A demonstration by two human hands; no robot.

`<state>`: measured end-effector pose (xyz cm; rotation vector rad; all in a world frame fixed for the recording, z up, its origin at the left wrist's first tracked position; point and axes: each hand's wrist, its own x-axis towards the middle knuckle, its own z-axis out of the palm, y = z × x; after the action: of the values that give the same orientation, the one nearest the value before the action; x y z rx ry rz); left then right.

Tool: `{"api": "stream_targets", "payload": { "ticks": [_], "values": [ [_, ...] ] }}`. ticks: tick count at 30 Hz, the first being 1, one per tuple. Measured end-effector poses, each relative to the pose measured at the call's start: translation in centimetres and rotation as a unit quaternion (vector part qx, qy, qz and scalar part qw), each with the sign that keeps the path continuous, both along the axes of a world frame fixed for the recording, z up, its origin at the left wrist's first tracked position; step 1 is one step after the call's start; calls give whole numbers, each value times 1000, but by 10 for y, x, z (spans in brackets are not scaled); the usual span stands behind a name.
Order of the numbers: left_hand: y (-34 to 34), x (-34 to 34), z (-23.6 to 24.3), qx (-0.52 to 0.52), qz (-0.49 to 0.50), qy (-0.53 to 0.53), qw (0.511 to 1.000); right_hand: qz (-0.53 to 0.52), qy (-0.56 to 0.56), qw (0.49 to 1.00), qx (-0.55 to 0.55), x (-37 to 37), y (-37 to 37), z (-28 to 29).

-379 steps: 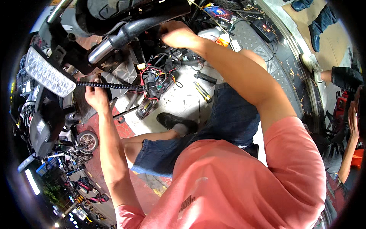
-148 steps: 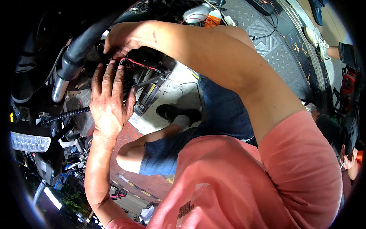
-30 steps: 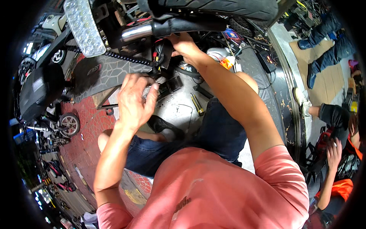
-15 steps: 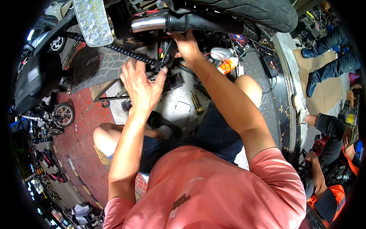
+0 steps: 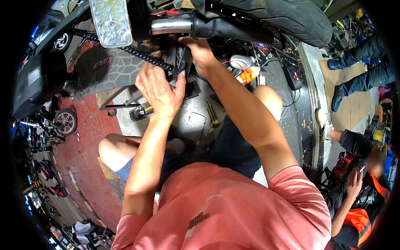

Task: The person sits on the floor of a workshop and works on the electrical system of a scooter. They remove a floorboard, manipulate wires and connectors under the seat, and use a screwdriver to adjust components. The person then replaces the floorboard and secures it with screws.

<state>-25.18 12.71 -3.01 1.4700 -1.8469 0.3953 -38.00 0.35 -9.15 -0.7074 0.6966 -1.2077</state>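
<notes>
A black bracket-like part (image 5: pixel 187 61) sits between my two hands, beneath a chrome-and-black tube (image 5: pixel 171 26) of a vehicle. My left hand (image 5: pixel 160 87) is closed on its lower end, thumb upright along the near side and fingers bent behind. From the right, my right hand (image 5: pixel 200 52) grips its upper edge; some of those fingertips are hidden behind the part. A black spiral-wrapped cable (image 5: pixel 146 58) runs down to the left hand from a lamp with several clear lenses (image 5: pixel 110 25).
A large black tyre (image 5: pixel 287 18) hangs across the top right. On the floor lie a yellow-and-black cutter knife (image 5: pixel 212 114) and an orange-and-white bottle (image 5: pixel 248 75). A black box with a cord (image 5: pixel 293 75) stands farther right. Another person in orange and black (image 5: pixel 362 208) sits at lower right.
The view has shifted slightly, so the lamp and tube appear farther right. Both hands stay at the black part, which has tilted a little. The seated person's hand has risen.
</notes>
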Motion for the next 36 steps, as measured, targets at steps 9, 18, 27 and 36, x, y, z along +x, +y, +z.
{"api": "stream_targets", "payload": {
  "ticks": [9, 18, 27, 36],
  "values": [
    [2, 0, 3, 7, 17, -12, 1000, 35, 92, 992, 73, -8, 8, 32],
    [-1, -2, -5, 22, 47, -19, 998, 12, 111, 993, 44, 4, 3, 34],
    [-2, 6, -12, -15, 17, -32, 999, -14, -22, 998, 58, 9, 0, 14],
    [-5, 1, -7, -16, 34, -51, 998, -106, 80, 991, -18, 16, -3, 25]
  ]
}}
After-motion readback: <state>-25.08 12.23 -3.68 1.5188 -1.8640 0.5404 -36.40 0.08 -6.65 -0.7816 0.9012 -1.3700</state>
